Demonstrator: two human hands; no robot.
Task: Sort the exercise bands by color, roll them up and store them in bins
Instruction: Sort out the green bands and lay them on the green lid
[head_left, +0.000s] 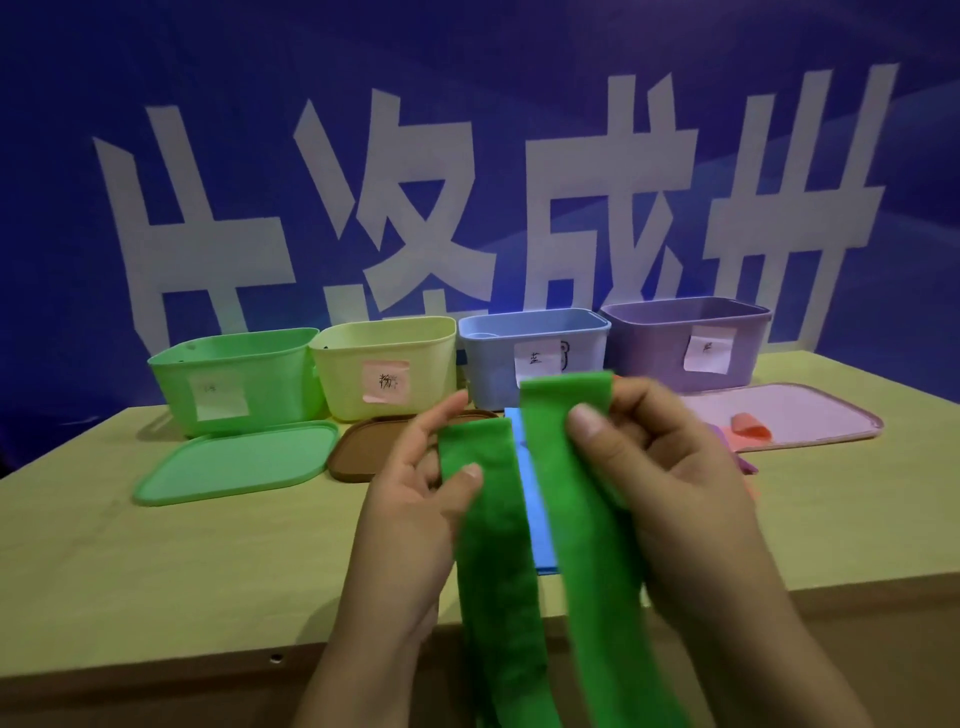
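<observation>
Grip: while both hands hold the green band (587, 525) up in front of the table (156, 545), the left hand (415, 514) pinches one end with its thumb on the near face, and the right hand (670, 488) pinches the other end, thumb in front and fingers curled behind.
Hidden: the band's lower part runs off the bottom edge, so whether its two strips join there cannot be told; motion blur softens its surface.
Band axis: both strips hang lengthwise, top ends up and slightly away, the right end higher than the left.
Hand pose: palms face each other, forearms rising from the bottom edge.
Behind the band: a blue sheet (535, 519) lies flat on the table, mostly covered.
Bins: green bin (234, 379), yellow bin (384, 364), blue bin (535, 353) and purple bin (685, 343) stand in a row at the far edge, each with a paper label too blurred to read.
Lids: green lid (234, 462), brown lid (363, 452) and pale pink lid (800, 415) lie flat before the bins.
On pink lid: a rolled pink band (750, 427).
Beside right hand: a purple band (745, 462), mostly hidden.
</observation>
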